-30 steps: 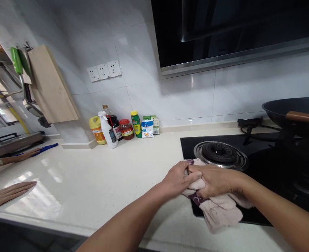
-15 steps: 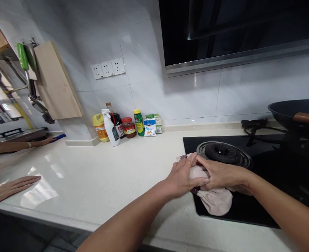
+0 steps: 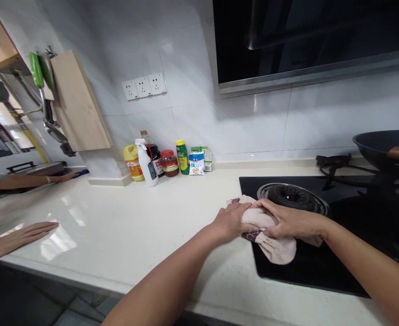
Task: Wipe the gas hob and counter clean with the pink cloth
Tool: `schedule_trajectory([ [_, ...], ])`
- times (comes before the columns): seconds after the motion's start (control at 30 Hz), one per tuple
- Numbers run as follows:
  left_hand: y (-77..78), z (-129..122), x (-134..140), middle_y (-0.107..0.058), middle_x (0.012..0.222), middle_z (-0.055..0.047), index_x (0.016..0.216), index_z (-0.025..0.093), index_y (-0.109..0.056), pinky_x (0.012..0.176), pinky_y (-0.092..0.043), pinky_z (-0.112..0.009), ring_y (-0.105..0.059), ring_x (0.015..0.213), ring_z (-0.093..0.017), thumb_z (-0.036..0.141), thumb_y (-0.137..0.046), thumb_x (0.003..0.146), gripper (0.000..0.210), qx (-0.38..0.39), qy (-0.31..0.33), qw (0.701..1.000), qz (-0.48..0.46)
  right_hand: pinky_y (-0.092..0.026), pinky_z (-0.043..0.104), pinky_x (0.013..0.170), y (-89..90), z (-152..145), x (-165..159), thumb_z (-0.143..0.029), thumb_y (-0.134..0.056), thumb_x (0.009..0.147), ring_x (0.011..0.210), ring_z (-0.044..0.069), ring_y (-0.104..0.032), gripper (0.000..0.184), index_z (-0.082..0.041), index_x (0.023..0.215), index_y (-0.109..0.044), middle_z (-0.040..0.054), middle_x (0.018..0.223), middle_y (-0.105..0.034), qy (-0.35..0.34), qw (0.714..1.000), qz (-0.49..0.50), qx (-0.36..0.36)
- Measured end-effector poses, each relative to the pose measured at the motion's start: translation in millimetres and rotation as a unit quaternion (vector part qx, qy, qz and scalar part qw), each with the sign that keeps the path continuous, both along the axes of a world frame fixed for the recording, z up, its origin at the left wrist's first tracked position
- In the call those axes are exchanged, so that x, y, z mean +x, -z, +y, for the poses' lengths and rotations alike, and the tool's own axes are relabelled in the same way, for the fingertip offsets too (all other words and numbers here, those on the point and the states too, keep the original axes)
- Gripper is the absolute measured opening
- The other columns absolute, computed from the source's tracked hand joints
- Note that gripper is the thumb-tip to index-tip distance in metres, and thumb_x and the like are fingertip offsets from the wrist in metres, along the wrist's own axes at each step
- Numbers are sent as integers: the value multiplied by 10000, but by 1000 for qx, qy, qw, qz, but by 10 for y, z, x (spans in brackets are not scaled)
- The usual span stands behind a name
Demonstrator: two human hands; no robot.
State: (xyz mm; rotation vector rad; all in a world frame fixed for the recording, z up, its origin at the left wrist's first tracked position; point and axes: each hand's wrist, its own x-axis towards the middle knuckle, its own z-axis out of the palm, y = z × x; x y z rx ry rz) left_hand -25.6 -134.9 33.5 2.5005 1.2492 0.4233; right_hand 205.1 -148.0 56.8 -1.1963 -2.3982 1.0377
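Note:
A pale pink cloth (image 3: 277, 249) with dark purple patches is bunched up between my hands, over the left edge of the black glass cooktop (image 3: 308, 274). My left hand (image 3: 232, 222) grips its left side, fingers curled round the folds. From the right, my right hand (image 3: 287, 221) clasps the same cloth, thumb and fingers bent around it. A loose end hangs out below the hands onto the glass. Just behind them is the round burner (image 3: 288, 195), its grate off.
Along the wall stand a yellow jug (image 3: 133, 164), a white spray bottle (image 3: 147, 164), a red-lidded jar (image 3: 170, 164) and seasoning packs (image 3: 197, 164). A wok (image 3: 386, 145) sits at right. Another person's hand (image 3: 28, 234) rests on the white counter (image 3: 135, 231) at left.
The cloth shows more between my hands, which have spread slightly apart and still hold it. The whole view has shifted a little.

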Motion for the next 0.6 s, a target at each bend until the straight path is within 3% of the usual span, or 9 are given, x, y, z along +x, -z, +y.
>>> schedule_trajectory([
  [0.13, -27, 91, -116, -509, 1501, -93, 1525, 313, -384, 1075, -386, -492, -463, 1356, -331, 556, -598, 902, 702, 23, -104, 992, 71, -469, 372, 980, 76, 66, -15, -324, -612, 820, 1139, 254, -575, 603, -223, 1382, -419, 83, 1283, -552, 14, 998, -13, 65],
  [0.27, -53, 143, -205, -511, 1493, -118, 1563, 295, -304, 1076, -363, -498, -482, 1335, -338, 422, -516, 935, 675, 59, -181, 977, 95, -365, 451, 1111, 264, 187, -23, -353, -591, 840, 1288, 292, -470, 647, -209, 1440, -397, 125, 1379, -465, 35, 987, -42, 152],
  [0.37, -49, 164, -225, -544, 1426, -161, 1572, 286, -285, 1052, -363, -521, -517, 1284, -367, 404, -493, 931, 684, 77, -224, 965, 116, -353, 511, 1111, 418, 265, -35, -386, -565, 871, 1314, 313, -438, 636, -237, 1462, -385, 133, 1403, -443, 63, 978, -79, 185],
  [0.5, -29, 164, -214, -591, 1295, -145, 1457, 303, -467, 1027, -371, -511, -548, 1213, -365, 475, -520, 909, 577, 105, -225, 958, 144, -408, 542, 1033, 608, 325, -77, -442, -479, 948, 1245, 330, -481, 512, -235, 1415, -439, 143, 1352, -491, 109, 953, -110, 262],
  [0.6, -25, 125, -181, -596, 1241, -146, 1298, 247, -602, 1032, -361, -496, -530, 1207, -367, 555, -554, 880, 521, 119, -201, 959, 158, -442, 516, 984, 707, 380, -81, -430, -370, 1004, 1169, 310, -526, 424, -245, 1372, -474, 134, 1311, -528, 124, 933, -91, 325],
])
